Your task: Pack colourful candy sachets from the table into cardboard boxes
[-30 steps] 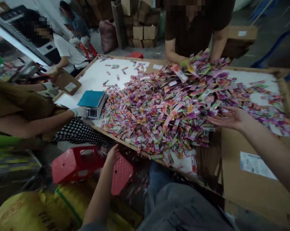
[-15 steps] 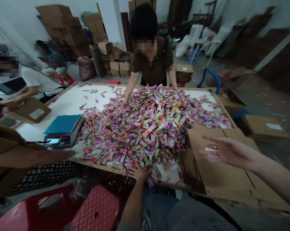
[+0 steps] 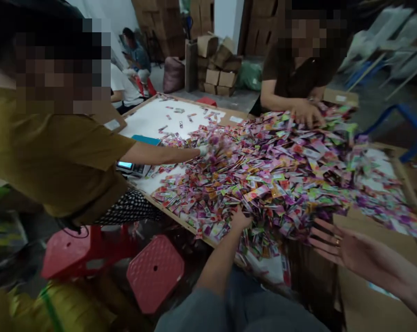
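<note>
A large heap of small colourful sachets (image 3: 263, 170), pink, purple, green and orange, covers much of the white table. My left hand (image 3: 241, 219) presses into the near side of the heap. Its fingers look apart, though the tips are partly hidden among the sachets. To the right, my right hand (image 3: 353, 246) hovers palm inward with its fingers stretched out, holding nothing. Below it lie flattened cardboard boxes (image 3: 363, 299), beside the heap's right front.
At left a co-worker's gloved hand (image 3: 204, 150) reaches into the heap past a digital scale (image 3: 139, 168). Across the table, another person's hands (image 3: 307, 113) rest on the sachets. A red stool (image 3: 155, 272) stands below the wooden table edge (image 3: 180, 221).
My view has swung left and closer. My left hand has moved farther into the heap. The left co-worker's arm now stretches over the sachets; the far person's hands are on top of the heap.
</note>
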A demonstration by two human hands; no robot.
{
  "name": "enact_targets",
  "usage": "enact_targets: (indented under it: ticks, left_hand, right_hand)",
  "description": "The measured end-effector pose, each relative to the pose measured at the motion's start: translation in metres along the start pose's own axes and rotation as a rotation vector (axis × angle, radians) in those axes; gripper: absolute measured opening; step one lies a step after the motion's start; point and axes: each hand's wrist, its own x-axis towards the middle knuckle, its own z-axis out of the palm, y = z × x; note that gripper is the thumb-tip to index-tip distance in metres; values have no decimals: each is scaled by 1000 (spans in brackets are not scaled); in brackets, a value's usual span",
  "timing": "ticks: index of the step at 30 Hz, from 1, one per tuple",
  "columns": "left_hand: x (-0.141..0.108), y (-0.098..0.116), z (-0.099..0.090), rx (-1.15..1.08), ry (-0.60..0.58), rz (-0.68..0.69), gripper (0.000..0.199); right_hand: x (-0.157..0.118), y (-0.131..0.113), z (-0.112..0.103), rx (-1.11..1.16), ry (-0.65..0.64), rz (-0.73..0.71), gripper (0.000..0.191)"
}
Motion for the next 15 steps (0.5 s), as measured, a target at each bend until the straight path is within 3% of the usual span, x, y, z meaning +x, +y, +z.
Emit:
enact_targets:
  ticks: [5,8,10,12,15]
  left_hand:
    - [-31,-55,-26,50,101,168,67]
    - [-45,-66,-33,6,196,239,57]
    - [-55,-54,-27,-47,222,302,49]
    - [-66,-28,-9,-110,171,399,49]
    - [-85,17,32,-177,-33,561,56]
  right_hand:
    - [5,12,-31,36,8,-39,31]
    - [-3,19,-62,150,-33,-47,27]
    - [-10,19,-91,209,-74,-130,27]
    - [-16,18,-128,242,-32,-315,27]
    - [-12,24,-193,213,253,-646,36]
